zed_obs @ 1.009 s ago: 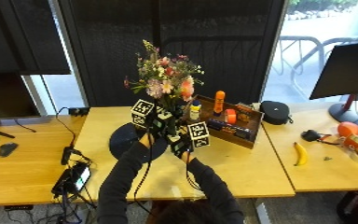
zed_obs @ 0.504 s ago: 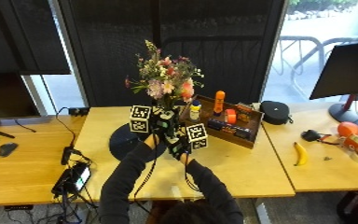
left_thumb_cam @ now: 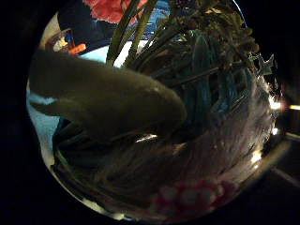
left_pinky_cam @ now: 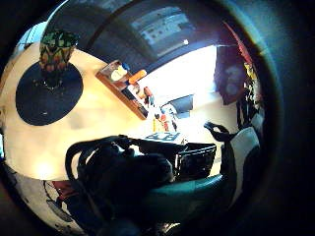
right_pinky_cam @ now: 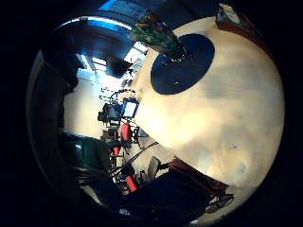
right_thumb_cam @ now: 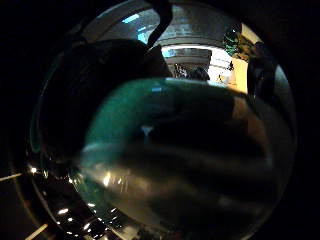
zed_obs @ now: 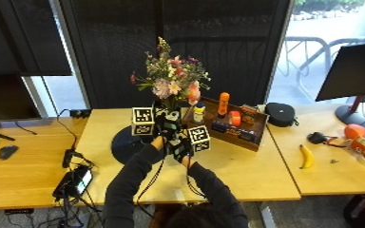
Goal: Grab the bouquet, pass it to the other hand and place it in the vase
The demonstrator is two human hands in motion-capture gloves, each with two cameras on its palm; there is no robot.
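Pink-flowered bouquet (zed_obs: 170, 80) unmoved; left hand (zed_obs: 162, 124), right hand (zed_obs: 181, 145) still grip stems

Your left hand (zed_obs: 163, 124) sits at 11 o'clock of your right hand (zed_obs: 181, 145); both have curled fingers, forearms raised.

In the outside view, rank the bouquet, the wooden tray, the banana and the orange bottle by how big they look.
1. Bouquet and wooden tray: look about alike; the bouquet is held up nearer the camera, so I won't rank them.
2. Banana.
3. Orange bottle, slightly smaller than the banana.
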